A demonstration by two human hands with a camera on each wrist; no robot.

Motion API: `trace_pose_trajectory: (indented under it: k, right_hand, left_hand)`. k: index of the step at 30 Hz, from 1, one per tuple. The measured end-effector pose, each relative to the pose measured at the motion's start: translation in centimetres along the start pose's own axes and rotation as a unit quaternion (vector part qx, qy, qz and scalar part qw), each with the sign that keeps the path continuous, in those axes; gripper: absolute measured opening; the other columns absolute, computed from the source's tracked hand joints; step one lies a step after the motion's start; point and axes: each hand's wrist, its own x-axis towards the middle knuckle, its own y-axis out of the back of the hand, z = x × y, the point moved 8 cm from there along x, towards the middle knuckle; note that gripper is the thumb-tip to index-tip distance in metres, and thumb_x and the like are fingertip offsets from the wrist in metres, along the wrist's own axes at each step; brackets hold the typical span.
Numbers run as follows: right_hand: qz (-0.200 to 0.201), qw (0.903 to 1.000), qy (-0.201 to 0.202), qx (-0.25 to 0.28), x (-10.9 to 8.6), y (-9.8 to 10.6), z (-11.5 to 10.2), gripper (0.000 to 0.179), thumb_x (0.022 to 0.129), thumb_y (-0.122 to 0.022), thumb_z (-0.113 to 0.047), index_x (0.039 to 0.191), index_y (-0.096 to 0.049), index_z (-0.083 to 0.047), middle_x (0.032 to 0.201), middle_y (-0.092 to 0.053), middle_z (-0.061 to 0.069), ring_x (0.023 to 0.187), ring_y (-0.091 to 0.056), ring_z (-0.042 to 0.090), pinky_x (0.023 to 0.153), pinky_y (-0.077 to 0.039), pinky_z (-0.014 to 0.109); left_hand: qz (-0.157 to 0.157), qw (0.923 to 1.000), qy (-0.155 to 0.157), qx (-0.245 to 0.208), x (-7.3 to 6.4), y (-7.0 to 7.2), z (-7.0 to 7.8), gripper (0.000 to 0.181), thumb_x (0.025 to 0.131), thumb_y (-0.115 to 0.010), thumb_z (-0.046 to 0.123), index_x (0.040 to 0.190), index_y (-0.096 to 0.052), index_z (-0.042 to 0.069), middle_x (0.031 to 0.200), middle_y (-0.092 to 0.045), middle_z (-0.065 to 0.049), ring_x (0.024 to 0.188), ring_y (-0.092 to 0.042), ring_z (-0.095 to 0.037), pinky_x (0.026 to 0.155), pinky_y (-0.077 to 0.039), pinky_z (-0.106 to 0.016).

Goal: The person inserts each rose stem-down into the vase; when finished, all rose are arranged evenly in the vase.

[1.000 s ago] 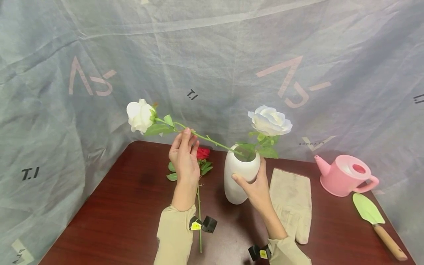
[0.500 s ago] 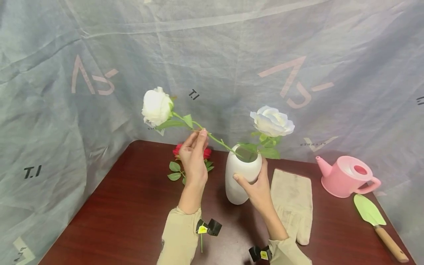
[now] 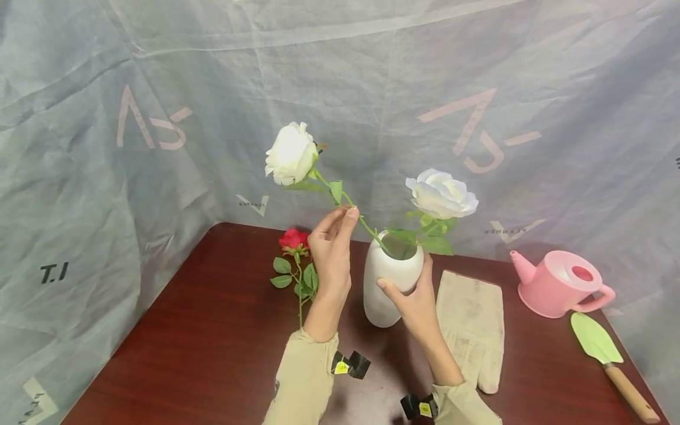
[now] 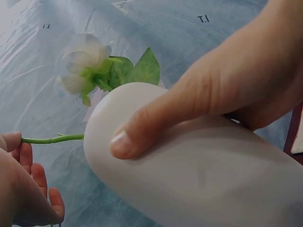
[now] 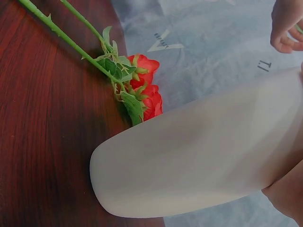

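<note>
A person in beige sleeves (image 3: 303, 378), black wrist cameras (image 3: 358, 365) at the cuffs, works at a dark wood-grain table (image 3: 202, 342), a garden trowel (image 3: 595, 339) and a beige fabric glove (image 3: 470, 319) lying to the right. The right hand (image 3: 417, 301) grips the upper body of a smooth white vase (image 3: 385, 268), thumb across its front, while the left hand (image 3: 333, 254) pinches a white rose (image 3: 291, 154) by its green stem between thumb and fingertips. That stem slants over the vase's left rim into the mouth; how deep it reaches is hidden. With the bloom well out to the left, a slack pinch could let its weight swing the stem round or lever it out, and a nub could snag on the rim. A second white rose (image 3: 442, 193), leaning right in the vase, could be knocked askew should the stems cross inside. If the right hand's hold loosened, a sideways pull could tip the vase; whether its base sits flat is hard to tell. Two red roses (image 5: 152, 101) lie farther back, to its left. A pink watering can (image 3: 558, 286) stands at far right, before a gray printed sheet (image 3: 340, 88).
</note>
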Motion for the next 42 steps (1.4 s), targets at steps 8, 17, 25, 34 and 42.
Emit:
trace_pose_trajectory:
  k: [8,17,25,34,42]
  right_hand:
    - [-0.007,0.9997,-0.002,0.021,0.0,-0.3,0.0,0.087,0.078,-0.074,-0.006,0.145,-0.017,-0.013,0.129,-0.042,0.008,0.108,-0.047,0.018,0.086,-0.040,0.033]
    - [-0.002,0.9998,0.003,0.019,0.0,-0.3,-0.2,0.088,0.078,-0.073,-0.005,0.145,-0.017,-0.012,0.128,-0.042,0.008,0.107,-0.047,0.018,0.085,-0.041,0.033]
    - [-0.016,0.9996,-0.001,0.022,0.0,-0.5,0.0,0.088,0.079,-0.071,-0.002,0.145,-0.014,-0.012,0.126,-0.042,0.010,0.105,-0.047,0.020,0.082,-0.043,0.030]
    - [-0.013,0.9993,0.006,0.035,0.0,-0.5,0.1,0.087,0.079,-0.071,-0.001,0.145,-0.015,-0.012,0.126,-0.042,0.009,0.106,-0.047,0.020,0.083,-0.043,0.029]
    - [-0.012,0.9995,0.006,0.030,0.0,-0.3,0.1,0.088,0.079,-0.072,-0.002,0.145,-0.015,-0.013,0.126,-0.042,0.009,0.106,-0.047,0.020,0.083,-0.043,0.030]
  left_hand:
    - [-0.020,0.9951,0.029,0.092,-1.2,-0.4,-2.1,0.020,0.080,-0.072,0.007,0.093,-0.069,-0.008,0.079,-0.068,-0.003,0.072,-0.060,-0.013,0.066,-0.047,-0.023]
    - [-0.045,0.9906,0.038,0.124,-1.9,-0.6,-3.2,0.018,0.081,-0.071,0.009,0.090,-0.070,-0.007,0.077,-0.068,-0.003,0.068,-0.059,-0.011,0.062,-0.046,-0.021]
    - [-0.025,0.9904,0.046,0.128,-2.9,-0.2,-4.0,0.017,0.083,-0.067,0.009,0.096,-0.069,-0.003,0.093,-0.063,-0.004,0.087,-0.060,-0.019,0.075,-0.049,-0.028]
    - [-0.008,0.9940,0.037,0.103,-3.2,0.0,-4.3,0.016,0.086,-0.063,0.007,0.095,-0.070,-0.004,0.094,-0.066,-0.010,0.093,-0.060,-0.022,0.080,-0.049,-0.030]
    - [0.005,0.9917,0.053,0.117,-2.8,0.1,-4.4,0.016,0.081,-0.068,0.007,0.094,-0.068,-0.002,0.092,-0.060,-0.008,0.083,-0.056,-0.019,0.071,-0.048,-0.026]
